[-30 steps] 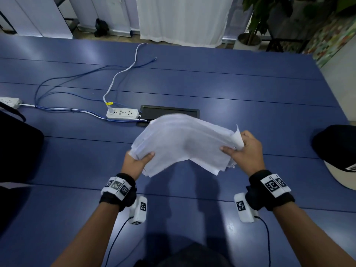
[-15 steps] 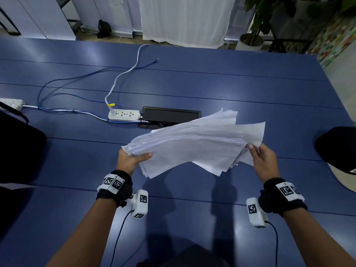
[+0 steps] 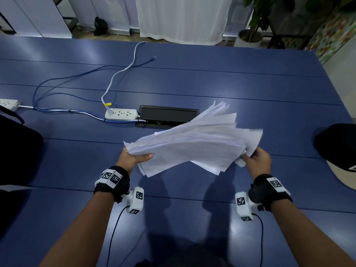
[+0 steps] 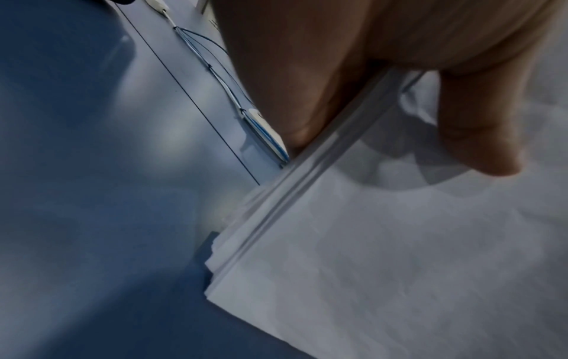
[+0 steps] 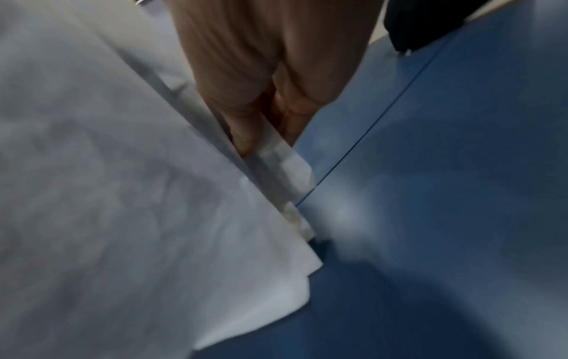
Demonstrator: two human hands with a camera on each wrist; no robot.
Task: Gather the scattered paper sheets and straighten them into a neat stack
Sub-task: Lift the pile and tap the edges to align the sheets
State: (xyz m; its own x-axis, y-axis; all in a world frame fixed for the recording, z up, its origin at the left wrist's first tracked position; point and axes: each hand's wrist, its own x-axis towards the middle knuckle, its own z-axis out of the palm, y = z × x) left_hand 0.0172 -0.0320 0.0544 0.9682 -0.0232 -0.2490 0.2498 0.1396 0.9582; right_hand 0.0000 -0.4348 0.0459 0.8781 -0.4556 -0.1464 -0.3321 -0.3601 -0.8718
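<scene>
A thick, fanned bundle of white paper sheets (image 3: 194,147) is held in the air above the blue table (image 3: 231,78). My left hand (image 3: 134,157) grips its left end, thumb on top and fingers underneath; in the left wrist view the thumb (image 4: 479,136) presses on the top sheet of the paper sheets (image 4: 399,255). My right hand (image 3: 254,157) pinches the right end, where the sheet corners splay out unevenly. The right wrist view is blurred and shows fingers (image 5: 261,102) closed on the edge of the paper sheets (image 5: 123,194).
Behind the bundle a white power strip (image 3: 121,114) with white and blue cables lies next to a black cable hatch (image 3: 167,116). A second strip (image 3: 8,104) sits at the far left. A dark bag (image 3: 17,151) is at left, a black cap (image 3: 339,149) at right.
The bundle has flattened and stretched out: my right hand moved right and down along it to its right end, and the sheets fanned wider there. My left hand kept its grip.
</scene>
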